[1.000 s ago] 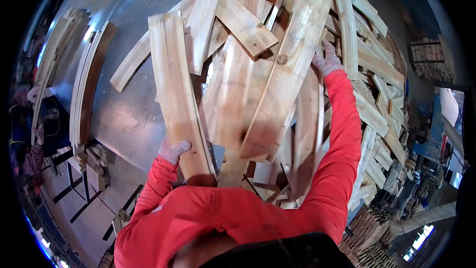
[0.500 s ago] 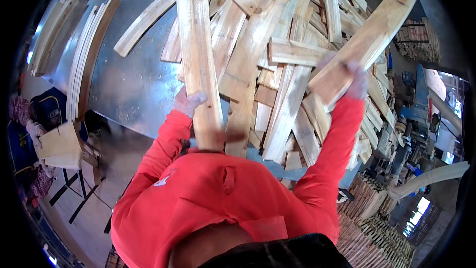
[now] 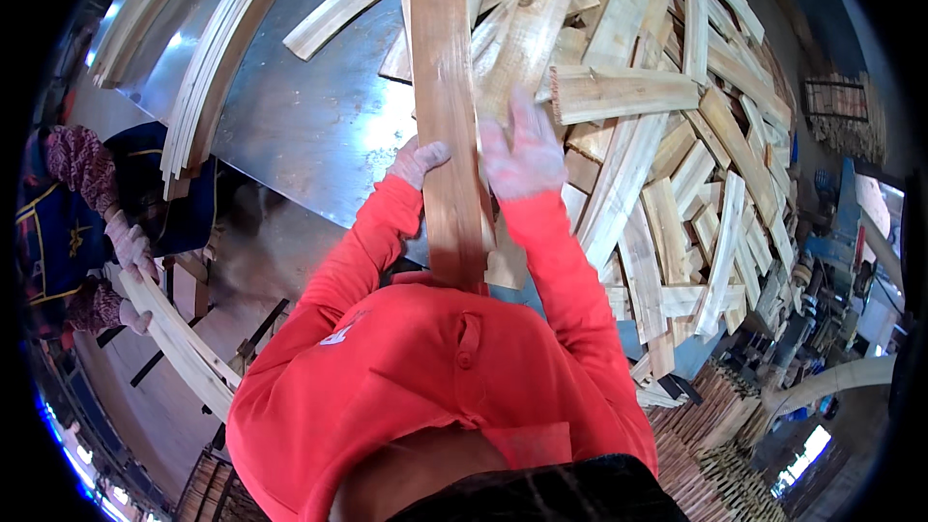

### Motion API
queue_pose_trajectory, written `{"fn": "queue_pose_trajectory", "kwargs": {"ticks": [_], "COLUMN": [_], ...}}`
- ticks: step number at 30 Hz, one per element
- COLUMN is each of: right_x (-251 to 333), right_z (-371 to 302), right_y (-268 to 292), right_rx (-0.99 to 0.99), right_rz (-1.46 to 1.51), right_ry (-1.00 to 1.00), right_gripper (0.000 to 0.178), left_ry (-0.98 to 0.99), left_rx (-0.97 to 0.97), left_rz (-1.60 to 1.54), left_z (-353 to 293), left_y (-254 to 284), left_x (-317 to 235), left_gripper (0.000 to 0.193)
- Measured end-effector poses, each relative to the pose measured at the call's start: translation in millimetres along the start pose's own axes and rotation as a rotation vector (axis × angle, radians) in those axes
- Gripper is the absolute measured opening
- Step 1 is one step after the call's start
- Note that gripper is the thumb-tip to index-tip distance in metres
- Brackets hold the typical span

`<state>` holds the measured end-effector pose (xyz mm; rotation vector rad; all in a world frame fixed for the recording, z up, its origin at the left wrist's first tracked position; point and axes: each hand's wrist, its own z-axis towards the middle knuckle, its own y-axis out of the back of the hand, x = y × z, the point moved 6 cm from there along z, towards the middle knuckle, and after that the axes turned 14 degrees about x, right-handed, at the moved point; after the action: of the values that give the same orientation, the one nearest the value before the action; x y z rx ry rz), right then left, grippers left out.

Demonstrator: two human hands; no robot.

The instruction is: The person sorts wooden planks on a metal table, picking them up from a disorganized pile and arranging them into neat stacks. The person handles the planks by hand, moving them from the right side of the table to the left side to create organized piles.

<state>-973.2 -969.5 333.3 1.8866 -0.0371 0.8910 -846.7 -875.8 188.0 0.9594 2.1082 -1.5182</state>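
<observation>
A long, flat wooden board (image 3: 447, 106) runs upright in the picture, from the far side of the table down to my chest. My left hand (image 3: 420, 160), in a pale glove, grips its left edge with the thumb on top. A strip of lighter wood shows along its right side, lower down. Just right of the board is my right hand (image 3: 525, 150), gloved too, its fingers apart and slightly blurred, holding nothing. Beyond and beside it spreads a heap of loose boards; a short plank (image 3: 623, 94) lies crosswise there.
The metal table (image 3: 309, 106) bears a neat stack of boards (image 3: 227, 68) at its left and another (image 3: 145, 14) farther left. A co-worker's gloved hands (image 3: 132, 244) hold thin boards (image 3: 184, 343) at the left. Machinery (image 3: 822, 261) and piled wood (image 3: 701, 425) stand at the right.
My right hand came left from the far-right board and let go. That board is gone from the right; a browner board now lies at my left hand. The co-worker's boards swung lower.
</observation>
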Motion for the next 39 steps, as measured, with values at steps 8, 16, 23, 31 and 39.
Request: {"fn": "queue_pose_trajectory", "kwargs": {"ticks": [8,16,23,31,39], "right_x": [-53,61,85,15,75], "right_z": [122,71,175,252,19], "right_y": [-11,-228,-55,-56,-224], "right_rx": [-0.156,0.375,-0.389,0.027,0.755], "right_rz": [-0.036,0.544,-0.259,0.231,-0.016], "right_ry": [-0.542,-0.127,0.134,-0.274,0.037], "right_gripper": [0.105,0.077,0.062,0.101,0.075], "left_ry": [-0.029,0.456,0.575,-0.096,0.150], "left_rx": [-0.528,-0.672,-0.797,-0.314,-0.611], "left_rz": [0.866,1.382,1.364,0.801,1.157], "left_z": [-72,-93,-103,-121,-92], "left_y": [80,86,97,183,135], "left_x": [-90,-149,-109,-123,-142], "left_gripper": [0.070,0.096,0.117,0.090,0.116]}}
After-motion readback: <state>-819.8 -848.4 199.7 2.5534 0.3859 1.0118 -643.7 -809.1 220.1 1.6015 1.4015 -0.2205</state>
